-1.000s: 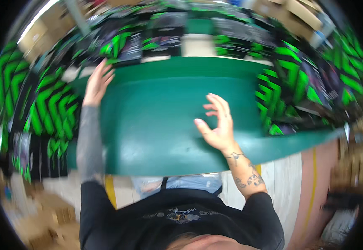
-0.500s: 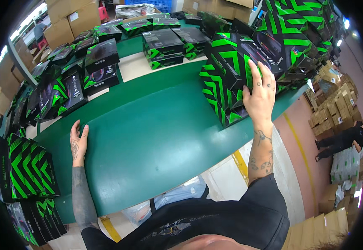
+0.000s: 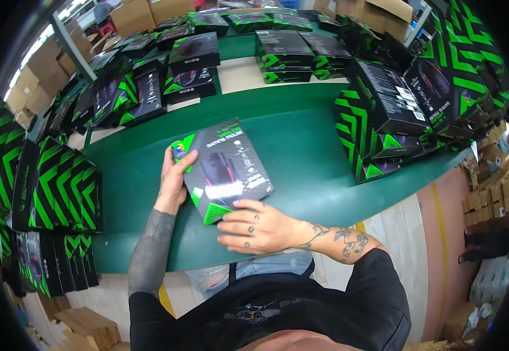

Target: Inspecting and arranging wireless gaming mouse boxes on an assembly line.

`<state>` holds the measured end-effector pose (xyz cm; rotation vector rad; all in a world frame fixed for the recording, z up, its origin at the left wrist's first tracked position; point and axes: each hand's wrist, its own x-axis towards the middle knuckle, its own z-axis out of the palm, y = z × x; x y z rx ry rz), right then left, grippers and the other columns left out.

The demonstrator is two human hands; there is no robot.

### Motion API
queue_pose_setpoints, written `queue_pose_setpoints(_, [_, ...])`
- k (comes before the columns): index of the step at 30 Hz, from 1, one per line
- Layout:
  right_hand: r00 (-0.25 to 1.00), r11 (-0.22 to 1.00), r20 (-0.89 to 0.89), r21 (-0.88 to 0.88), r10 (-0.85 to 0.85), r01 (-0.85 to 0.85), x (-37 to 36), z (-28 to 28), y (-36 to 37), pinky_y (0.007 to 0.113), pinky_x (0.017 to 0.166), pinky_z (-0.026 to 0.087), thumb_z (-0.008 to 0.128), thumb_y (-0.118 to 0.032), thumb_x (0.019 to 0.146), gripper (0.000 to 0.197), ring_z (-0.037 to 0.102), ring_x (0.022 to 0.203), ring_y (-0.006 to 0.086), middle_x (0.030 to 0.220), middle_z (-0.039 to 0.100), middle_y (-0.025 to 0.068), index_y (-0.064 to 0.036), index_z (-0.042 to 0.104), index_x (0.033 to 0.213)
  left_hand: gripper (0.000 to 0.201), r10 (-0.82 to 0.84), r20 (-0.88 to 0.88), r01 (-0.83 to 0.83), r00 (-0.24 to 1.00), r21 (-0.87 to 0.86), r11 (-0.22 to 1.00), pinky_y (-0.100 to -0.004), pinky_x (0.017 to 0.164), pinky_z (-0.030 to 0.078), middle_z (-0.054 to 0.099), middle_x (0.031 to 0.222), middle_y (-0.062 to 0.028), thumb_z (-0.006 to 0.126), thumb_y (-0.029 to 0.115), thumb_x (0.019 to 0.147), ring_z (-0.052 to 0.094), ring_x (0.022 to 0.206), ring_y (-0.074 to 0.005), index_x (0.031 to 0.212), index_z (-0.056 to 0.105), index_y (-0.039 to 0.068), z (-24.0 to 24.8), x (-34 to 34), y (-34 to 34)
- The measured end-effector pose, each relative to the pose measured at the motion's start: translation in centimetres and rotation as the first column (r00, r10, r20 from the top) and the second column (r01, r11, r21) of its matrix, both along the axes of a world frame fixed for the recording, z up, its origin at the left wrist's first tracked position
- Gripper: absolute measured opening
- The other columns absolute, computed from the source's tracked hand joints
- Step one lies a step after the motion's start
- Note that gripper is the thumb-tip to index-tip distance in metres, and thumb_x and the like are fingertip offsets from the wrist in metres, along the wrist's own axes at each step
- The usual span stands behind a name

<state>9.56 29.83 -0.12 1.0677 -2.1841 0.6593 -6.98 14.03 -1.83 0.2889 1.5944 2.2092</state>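
A black and green cardboard box (image 3: 231, 169) with a computer mouse pictured on its face is in front of me, tilted over the green table. My left hand (image 3: 174, 178) is closed on its left edge, thumb on the printed face and fingers partly hidden behind it. At the near edge, my right hand (image 3: 258, 228) has its fingers stretched out and a little apart, with the upper finger touching the box's lower corner. To the right, a box showing a white label (image 3: 403, 96) lies on top of a stack of similar boxes.
Similar boxes stand stacked at the left (image 3: 64, 187) and line the far side of the green table (image 3: 307, 140). A tall pile (image 3: 465, 52) rises at the right. Brown cartons (image 3: 488, 202) stand on the floor beyond the table's right edge, near another person.
My right hand has come from the stack at the right to in front of me, where a box now is. My left hand has risen from the table and gripped it. The view has shifted.
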Motion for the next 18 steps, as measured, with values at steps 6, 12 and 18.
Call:
queue_pose_setpoints(6, [0.722, 0.692, 0.639, -0.394, -0.266, 0.604, -5.3, -1.2, 3.3, 0.041, 0.096, 0.041, 0.07, -0.023, 0.078, 0.068, 0.051, 0.111, 0.0341, 0.123, 0.049, 0.0222, -0.0004, 0.038, 0.133, 0.046, 0.035, -0.316, -0.082, 0.948, -0.136, 0.987, -0.0295, 0.089, 0.044, 0.057, 0.109, -0.0091, 0.071, 0.01, 0.074, 0.056, 0.101, -0.0189, 0.115, 0.052, 0.007, 1.7, -1.9, -3.0])
queue_pose_setpoints(12, [0.697, 0.885, 0.711, -0.379, 0.091, 0.271, -5.0, -5.2, 4.2, 0.038, 0.109, 0.024, 0.059, -0.043, 0.088, 0.09, 0.031, 0.133, 0.0339, 0.14, 0.035, 0.0253, 0.0052, 0.01, 0.145, 0.045, -0.119, -0.802, -0.426, 0.586, -0.43, 0.796, -0.0332, 0.087, 0.043, 0.056, 0.113, -0.0113, 0.071, 0.023, 0.076, 0.055, 0.103, -0.0236, 0.114, 0.057, 0.005, 1.4, -1.5, -3.2])
queue_pose_setpoints(18, [0.56, 0.75, 0.722, -0.613, 0.405, 0.247, -5.0, -6.4, 4.1, 0.037, 0.114, 0.006, 0.014, -0.075, 0.085, 0.1, 0.006, 0.142, 0.0296, 0.153, 0.008, 0.0207, 0.0031, 0.004, 0.146, 0.04, -0.034, -0.829, -0.365, 0.558, -0.282, 0.887, -0.0348, 0.094, 0.04, 0.052, 0.125, -0.0113, 0.068, 0.033, 0.08, 0.048, 0.117, -0.0246, 0.112, 0.063, 0.008, 2.0, -0.9, -3.4])
